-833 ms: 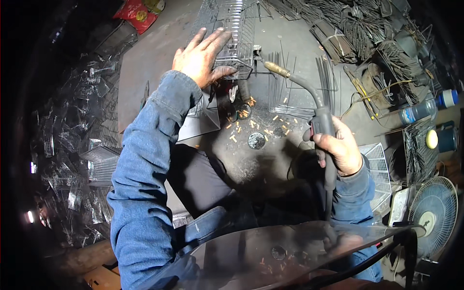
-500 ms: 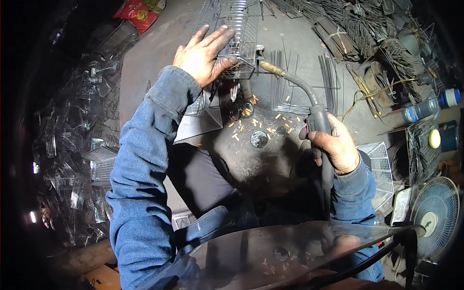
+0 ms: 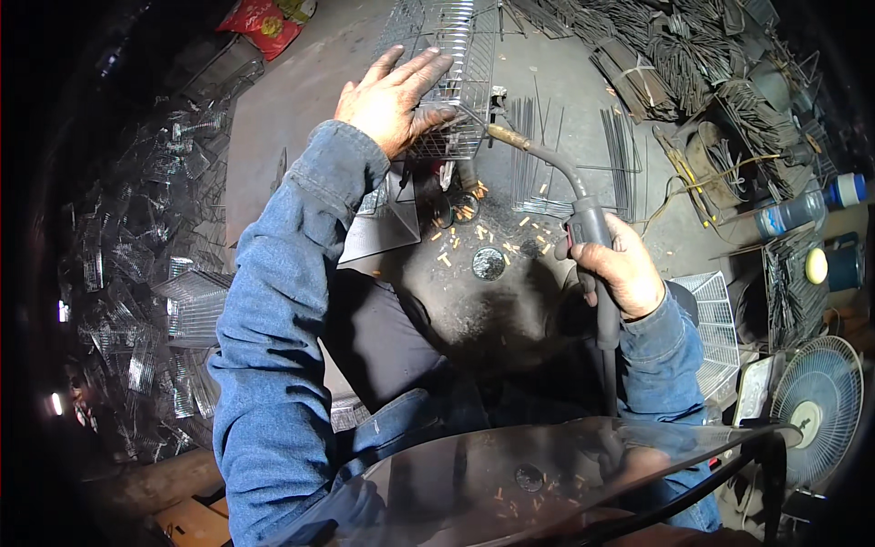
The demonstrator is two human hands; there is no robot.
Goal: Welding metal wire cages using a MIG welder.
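Observation:
At the top middle stands a wire basket of thin shiny metal rods. My left hand lies on its near left side, fingers stretched out and spread, thumb toward the basket's lower edge. My right hand is closed around the grey handle of a welding torch, with the thumb across its front. The torch's bent neck runs up and left to a brownish nozzle, whose tip is close to the near right corner of the basket. Whether the tip touches the wire I cannot tell.
Loose straight rods lie right of the basket. Small orange-brown bits are scattered near a round dark disc. Wire baskets pile up at left. Rod bundles, a water bottle and a fan stand at right. A tinted visor crosses the bottom.
The torch and my right hand have shifted slightly left and up, bringing the nozzle nearer the basket's corner. My left hand stays spread on the basket, a little further right in the picture.

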